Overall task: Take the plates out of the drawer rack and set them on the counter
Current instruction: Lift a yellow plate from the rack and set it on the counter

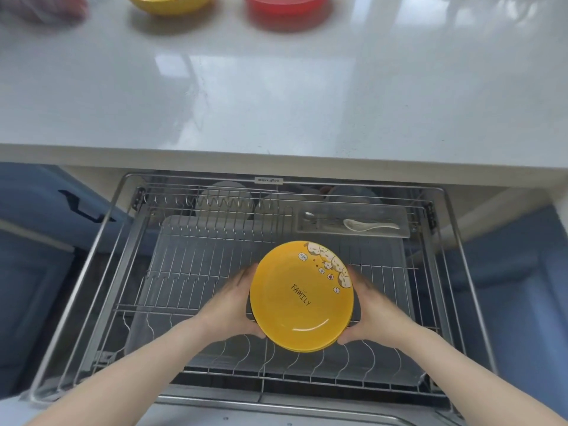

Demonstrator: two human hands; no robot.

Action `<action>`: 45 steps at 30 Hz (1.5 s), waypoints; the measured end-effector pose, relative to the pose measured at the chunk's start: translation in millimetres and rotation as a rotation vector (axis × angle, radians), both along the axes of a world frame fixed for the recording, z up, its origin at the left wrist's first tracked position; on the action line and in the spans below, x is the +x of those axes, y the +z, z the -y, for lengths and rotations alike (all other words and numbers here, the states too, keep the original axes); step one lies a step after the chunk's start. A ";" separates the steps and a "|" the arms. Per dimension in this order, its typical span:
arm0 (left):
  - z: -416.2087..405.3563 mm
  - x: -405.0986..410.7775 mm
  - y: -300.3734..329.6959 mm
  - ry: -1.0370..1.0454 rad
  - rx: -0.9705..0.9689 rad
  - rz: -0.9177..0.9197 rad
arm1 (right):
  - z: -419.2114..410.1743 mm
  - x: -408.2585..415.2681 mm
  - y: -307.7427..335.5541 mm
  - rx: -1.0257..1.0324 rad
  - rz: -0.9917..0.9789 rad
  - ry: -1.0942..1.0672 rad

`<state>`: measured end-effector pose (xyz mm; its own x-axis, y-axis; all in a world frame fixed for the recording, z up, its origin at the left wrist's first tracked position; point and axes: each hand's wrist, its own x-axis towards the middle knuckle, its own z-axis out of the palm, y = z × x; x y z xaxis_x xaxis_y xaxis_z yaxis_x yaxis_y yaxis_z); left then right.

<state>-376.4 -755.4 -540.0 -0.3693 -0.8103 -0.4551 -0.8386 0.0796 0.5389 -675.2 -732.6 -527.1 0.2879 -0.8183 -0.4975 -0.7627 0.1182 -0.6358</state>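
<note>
A yellow plate (299,298) with cartoon figures and the word FAMILY is held tilted above the pulled-out wire drawer rack (190,272). A second yellow rim shows just under its lower edge, so it may be a small stack. My left hand (235,301) grips its left rim and my right hand (367,305) grips its right rim. The white counter (276,96) lies beyond the drawer. A yellow bowl (169,3) and a red bowl (284,4) stand at the counter's far edge.
A grey cutlery tray (396,233) at the rack's back right holds a white spoon (368,226) and a metal one. White dishes (226,196) stand at the rack's back, partly under the counter. Blue cabinet fronts (40,259) flank the drawer.
</note>
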 end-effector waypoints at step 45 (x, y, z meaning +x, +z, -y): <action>286.4 -125.0 235.5 -0.182 -0.081 -0.299 | 213.4 -132.5 236.2 -0.245 0.169 -0.206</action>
<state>-501.5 -1041.9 -304.6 -0.6178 -0.7482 -0.2419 -0.6130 0.2656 0.7441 -807.6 -946.0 -290.9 0.1663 -0.9567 -0.2390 -0.6205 0.0869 -0.7794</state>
